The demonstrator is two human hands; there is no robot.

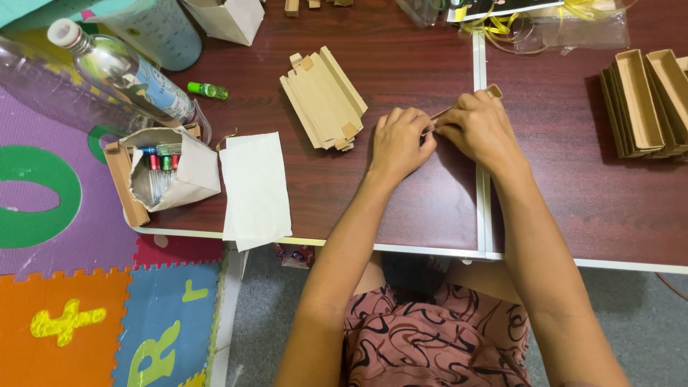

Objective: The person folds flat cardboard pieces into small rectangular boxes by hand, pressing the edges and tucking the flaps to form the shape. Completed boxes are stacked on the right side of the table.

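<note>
Both my hands, left hand (398,145) and right hand (479,127), pinch flat tan cardboard strip (466,102); fold squarely along crease, stack of flat tan blanks (324,98) at 10 o'clock.

A clear plastic bottle (118,75) lies near a green lighter (208,90).

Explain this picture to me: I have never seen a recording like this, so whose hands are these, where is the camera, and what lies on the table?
There is no machine here. A camera worn on a person's head looks down at their own two bare hands. The left hand and the right hand together pinch a small tan cardboard piece over a dark wooden table. To the left lies a stack of flat cardboard pieces, to the right a pile of folded cardboard trays. Nearer the left edge are a white cloth, a paper-lined box of small vials and a clear plastic bottle.
</note>
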